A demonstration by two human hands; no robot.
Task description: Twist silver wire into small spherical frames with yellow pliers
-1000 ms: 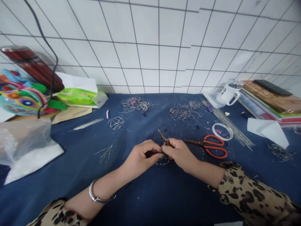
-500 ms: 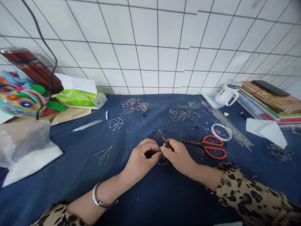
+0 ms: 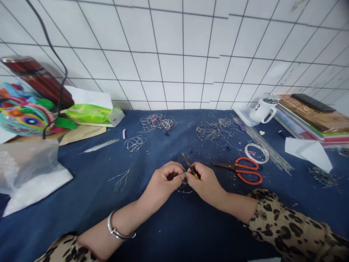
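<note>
My left hand (image 3: pixel 160 183) and my right hand (image 3: pixel 205 182) meet over the blue cloth (image 3: pixel 169 225) near its middle. Both are closed in a pinch on a small wire piece (image 3: pixel 184 187) that hangs between and below the fingers. My right hand also grips thin pliers (image 3: pixel 189 166) with a yellow handle, tips pointing up and away. A silver bangle (image 3: pixel 117 229) sits on my left wrist. Both sleeves carry a leopard print.
Orange-handled scissors (image 3: pixel 242 169) lie just right of my hands. Wire tangles (image 3: pixel 215 129), a wire ball (image 3: pixel 134 142), straight wires (image 3: pixel 268 149), a white ring (image 3: pixel 256 152), a mug (image 3: pixel 263 107), stacked books (image 3: pixel 313 116), plastic bags (image 3: pixel 27 167) and a colourful toy (image 3: pixel 24 116) surround them.
Both hands shifted slightly left and closer together. The pliers' tips tilted a little. Everything else on the cloth stayed put.
</note>
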